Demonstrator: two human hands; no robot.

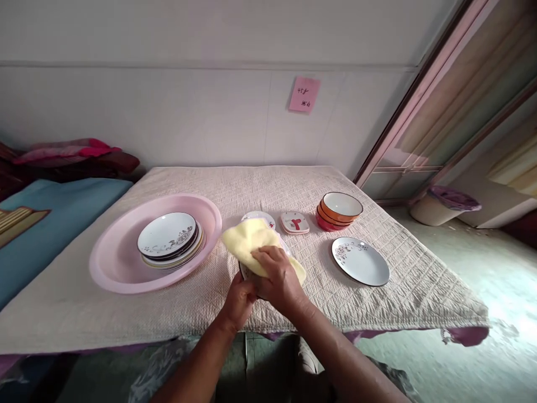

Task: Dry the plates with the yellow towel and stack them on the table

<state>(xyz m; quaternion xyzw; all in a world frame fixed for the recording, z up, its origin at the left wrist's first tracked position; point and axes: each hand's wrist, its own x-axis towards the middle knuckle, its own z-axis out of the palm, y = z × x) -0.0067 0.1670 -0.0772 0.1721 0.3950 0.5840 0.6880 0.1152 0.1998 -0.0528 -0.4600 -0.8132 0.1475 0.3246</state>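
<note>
Close to the table's front edge, my left hand (pixel 242 296) grips the rim of a dark-edged plate (pixel 246 272) from below. Most of that plate is hidden under a yellow cloth (pixel 245 240). My right hand (pixel 279 274) lies over the cloth with its fingers curled on it, pressing it against the plate. Just behind the cloth, a round white plate (pixel 260 217) with a red pattern shows in part. Next to it sits a small stack of square white dishes (pixel 295 222) with a red design.
On the left, a pink basin (pixel 210 215) holds a stack of flowered plates (pixel 168 234). To the right are stacked orange and red bowls (pixel 340 208) and a single flowered plate (pixel 361 261). A quilted cloth (pixel 319 305) covers the table. A pink note (pixel 304 94) hangs on the wall.
</note>
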